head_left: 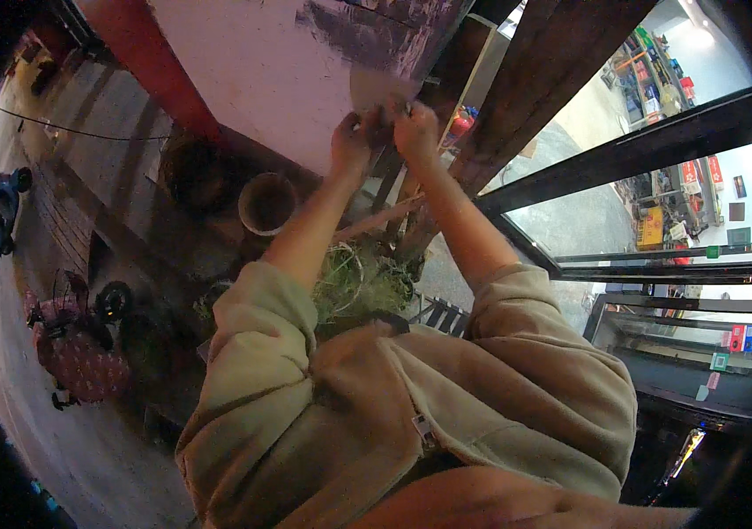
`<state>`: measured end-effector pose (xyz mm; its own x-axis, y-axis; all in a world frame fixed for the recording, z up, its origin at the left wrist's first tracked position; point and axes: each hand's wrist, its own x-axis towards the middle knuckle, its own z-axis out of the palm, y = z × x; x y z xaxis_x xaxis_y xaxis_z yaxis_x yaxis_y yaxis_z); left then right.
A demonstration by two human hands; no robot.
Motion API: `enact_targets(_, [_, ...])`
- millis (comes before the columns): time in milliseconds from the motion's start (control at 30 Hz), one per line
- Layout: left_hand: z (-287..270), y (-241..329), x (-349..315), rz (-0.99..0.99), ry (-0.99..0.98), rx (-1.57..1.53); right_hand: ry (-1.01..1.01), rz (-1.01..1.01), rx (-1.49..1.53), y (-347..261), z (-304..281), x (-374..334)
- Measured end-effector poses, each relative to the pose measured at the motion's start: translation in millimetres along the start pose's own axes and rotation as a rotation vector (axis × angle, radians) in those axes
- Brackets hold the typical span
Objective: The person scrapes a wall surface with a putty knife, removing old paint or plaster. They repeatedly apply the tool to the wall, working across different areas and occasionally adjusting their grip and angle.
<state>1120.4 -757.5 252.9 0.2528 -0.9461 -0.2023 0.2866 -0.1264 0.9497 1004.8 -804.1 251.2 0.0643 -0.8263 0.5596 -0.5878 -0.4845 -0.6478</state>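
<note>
Overhead, both arms reach up and away toward the far side of the scene, sleeves of a pale green fleece pushed back to the elbow.

Left hand (351, 141): fingers curled shut, closed around the lower left part of a grey scraper blade (382, 88); whether it grips the blade itself or a handle cannot be told.

Right hand (415, 130): fingers pinched together on the same blade at its right edge, touching the left hand. The two hands stand equally near it.

Scraper blade: flat, broad, grey; it rises just beyond the fingertips and lies against the pink wall (252, 70), below a patch of dark purple paint (376, 35). Its long axis runs away from the hands, toward the far side.

Near the left forearm: a round clay pot (266, 204) and a darker pot (195, 172) to its left. Between the forearms: a tuft of green grassy plant (358, 280). Right: dark wooden posts and glass panes (605, 212).
</note>
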Motion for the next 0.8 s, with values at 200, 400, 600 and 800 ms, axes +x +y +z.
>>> enact_targets(200, [39.8,8.6,-41.8,-0.167,-0.201,-0.369,-0.062,0.112,-0.048,-39.2,-71.5,11.5])
enact_targets(400, [95.9,23.8,-76.9,-0.177,-0.358,-0.691,-0.240,-0.034,-0.172,-72.2,-136.4,45.5])
enact_targets(600, [98.2,19.1,-91.9,-0.423,-0.348,-0.830,-1.095,0.207,-0.118,-70.6,-156.7,80.8])
enact_targets(800, [25.7,-77.1,-118.5,-0.686,0.070,-0.560,-1.667,0.526,-0.480,64.7,-171.9,-24.6])
